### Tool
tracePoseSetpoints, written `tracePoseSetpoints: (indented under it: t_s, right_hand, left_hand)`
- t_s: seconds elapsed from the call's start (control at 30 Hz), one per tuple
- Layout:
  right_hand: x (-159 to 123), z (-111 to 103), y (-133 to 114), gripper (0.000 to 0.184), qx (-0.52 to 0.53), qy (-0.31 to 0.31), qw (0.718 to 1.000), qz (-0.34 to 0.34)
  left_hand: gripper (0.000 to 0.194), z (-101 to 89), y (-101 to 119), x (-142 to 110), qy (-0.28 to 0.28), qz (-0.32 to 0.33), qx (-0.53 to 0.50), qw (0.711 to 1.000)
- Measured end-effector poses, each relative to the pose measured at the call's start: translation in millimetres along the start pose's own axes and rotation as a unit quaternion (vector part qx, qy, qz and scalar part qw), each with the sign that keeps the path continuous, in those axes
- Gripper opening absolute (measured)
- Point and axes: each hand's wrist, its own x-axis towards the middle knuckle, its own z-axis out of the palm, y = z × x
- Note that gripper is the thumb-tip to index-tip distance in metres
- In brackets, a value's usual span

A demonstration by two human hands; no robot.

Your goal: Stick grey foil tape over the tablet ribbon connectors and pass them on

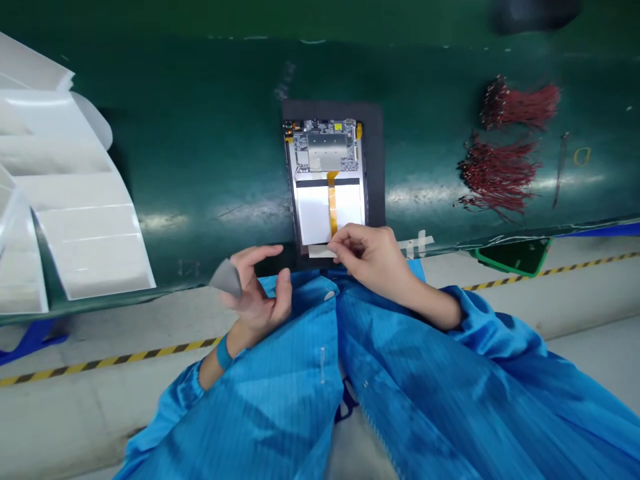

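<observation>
An opened tablet (327,180) lies on a dark mat (373,133) at the near edge of the green work surface, with its circuit board at the far end, a white battery panel and an orange flex strip (332,207) down the middle. My right hand (373,257) is closed in a pinch on a small white strip (320,251) at the tablet's near edge. My left hand (255,290) hovers left of it, palm up, fingers curled, with a grey triangular piece (226,277) between thumb and fingers.
Stacked white trays (65,200) fill the left end of the green surface (200,147). Two bundles of red wires (505,147) lie at the right. A green-edged holder (513,257) sits at the right near edge. Yellow-black hazard tape (100,363) runs along the floor.
</observation>
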Motion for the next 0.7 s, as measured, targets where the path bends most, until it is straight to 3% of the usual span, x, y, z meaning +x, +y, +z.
tracePoseSetpoints:
  t_s: [0.1, 0.23, 0.47, 0.7]
  right_hand:
    - [2.3, -1.0, -2.4, 0.014, -0.015, 0.001, 1.0, 0.001]
    - [3.4, -1.6, -3.9, 0.014, -0.042, -0.002, 0.999, -0.003]
    - [5.0, -3.3, -5.5, 0.012, -0.072, 0.001, 0.997, -0.014]
    - [5.6, -4.5, -7.4, 0.012, -0.076, -0.003, 0.997, -0.014]
  left_hand:
    - [0.068, 3.4, -4.9, -2.2, 0.006, 0.017, -0.005, 1.0]
    - [0.076, 7.2, -8.6, -1.0, 0.005, 0.06, -0.017, 0.998]
    - [0.053, 1.0, 1.5, 2.8, -0.039, -0.002, -0.024, 0.999]
    - [0.045, -1.9, 2.8, 5.9, -0.116, 0.008, -0.006, 0.993]
